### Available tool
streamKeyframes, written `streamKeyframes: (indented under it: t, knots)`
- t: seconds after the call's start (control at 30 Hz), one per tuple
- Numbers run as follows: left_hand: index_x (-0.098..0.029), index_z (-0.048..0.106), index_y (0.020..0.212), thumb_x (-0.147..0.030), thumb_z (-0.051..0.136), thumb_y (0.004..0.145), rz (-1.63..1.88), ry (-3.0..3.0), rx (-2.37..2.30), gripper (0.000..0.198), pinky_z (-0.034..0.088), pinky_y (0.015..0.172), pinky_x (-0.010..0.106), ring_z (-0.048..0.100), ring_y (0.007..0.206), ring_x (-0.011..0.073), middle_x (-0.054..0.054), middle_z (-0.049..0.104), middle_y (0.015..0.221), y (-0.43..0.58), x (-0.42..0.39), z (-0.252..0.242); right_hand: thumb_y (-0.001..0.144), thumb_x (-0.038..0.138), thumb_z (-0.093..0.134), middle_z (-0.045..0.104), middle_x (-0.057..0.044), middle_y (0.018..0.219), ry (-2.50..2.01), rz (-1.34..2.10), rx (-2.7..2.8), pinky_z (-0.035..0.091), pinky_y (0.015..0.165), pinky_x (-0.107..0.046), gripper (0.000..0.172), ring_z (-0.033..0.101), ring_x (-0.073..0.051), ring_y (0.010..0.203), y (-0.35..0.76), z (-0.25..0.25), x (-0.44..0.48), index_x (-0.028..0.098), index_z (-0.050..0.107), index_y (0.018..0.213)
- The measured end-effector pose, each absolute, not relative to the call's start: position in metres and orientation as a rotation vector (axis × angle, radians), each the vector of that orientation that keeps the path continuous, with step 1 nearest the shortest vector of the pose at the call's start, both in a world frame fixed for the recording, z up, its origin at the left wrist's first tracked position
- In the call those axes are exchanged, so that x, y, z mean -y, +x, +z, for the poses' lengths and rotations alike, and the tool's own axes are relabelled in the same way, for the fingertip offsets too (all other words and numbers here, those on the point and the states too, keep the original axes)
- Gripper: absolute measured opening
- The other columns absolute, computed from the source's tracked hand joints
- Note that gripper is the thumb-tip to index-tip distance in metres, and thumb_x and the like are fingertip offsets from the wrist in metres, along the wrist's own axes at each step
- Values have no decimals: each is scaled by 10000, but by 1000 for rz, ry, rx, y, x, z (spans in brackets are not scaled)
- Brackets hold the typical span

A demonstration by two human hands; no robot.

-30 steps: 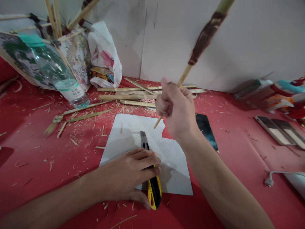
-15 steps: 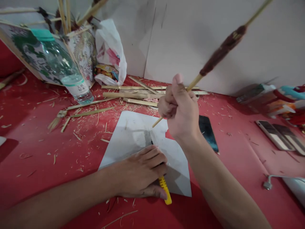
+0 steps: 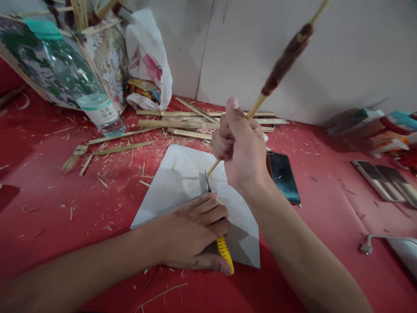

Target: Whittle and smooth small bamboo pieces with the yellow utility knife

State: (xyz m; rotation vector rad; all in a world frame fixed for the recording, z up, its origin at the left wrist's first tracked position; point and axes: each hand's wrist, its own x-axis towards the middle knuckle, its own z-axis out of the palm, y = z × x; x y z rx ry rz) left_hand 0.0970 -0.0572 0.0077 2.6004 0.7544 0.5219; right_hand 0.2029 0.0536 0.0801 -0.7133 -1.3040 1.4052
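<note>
My left hand (image 3: 198,230) is closed around a yellow utility knife (image 3: 224,252) and rests low over a pale grey sheet (image 3: 182,169). The knife's dark blade points away from me, its tip beside the lower end of a thin bamboo stick (image 3: 258,105). My right hand (image 3: 243,143) grips that stick in a fist with the thumb up. The stick slants up to the right and has a dark brown wrapped section (image 3: 286,61) above the fist. Whether blade and stick touch, I cannot tell.
Bamboo strips (image 3: 179,124) and shavings lie behind the sheet on the red table (image 3: 322,226). A water bottle (image 3: 97,108), a plastic bag (image 3: 153,56) and a brush (image 3: 73,158) are to the left. A dark phone (image 3: 283,178) lies right of my right wrist.
My right hand has shifted slightly left, bringing the stick's lower end down to the knife tip. My left hand keeps its hold on the knife. The view has tilted a little.
</note>
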Motion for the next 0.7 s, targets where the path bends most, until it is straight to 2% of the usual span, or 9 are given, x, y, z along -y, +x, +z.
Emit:
streamKeyframes:
  t: [0.2,0.47,0.7]
  knots:
    - [-156,611,1038,-645,460,929,469,2615,-757,523,240,1230,444,536,1171,250,100,611,1135,97,58,10,942,521,600,165,80,501,-699,1383,1344,96,439,-290,621,151,-84,445,200,81,-50,234,226,538]
    - [-167,614,1044,-629,500,919,496,2591,-762,492,310,1190,442,536,1158,252,100,612,1155,96,58,9,887,683,564,213,81,489,-807,1396,1452,124,407,-275,637,159,-72,436,189,64,-45,241,253,552]
    - [-159,616,1048,-638,462,933,461,2590,-751,516,219,1238,435,535,1188,251,97,608,1164,96,58,9,883,671,584,207,89,488,-774,1420,1380,136,393,-261,641,163,-64,421,192,64,-52,240,245,550]
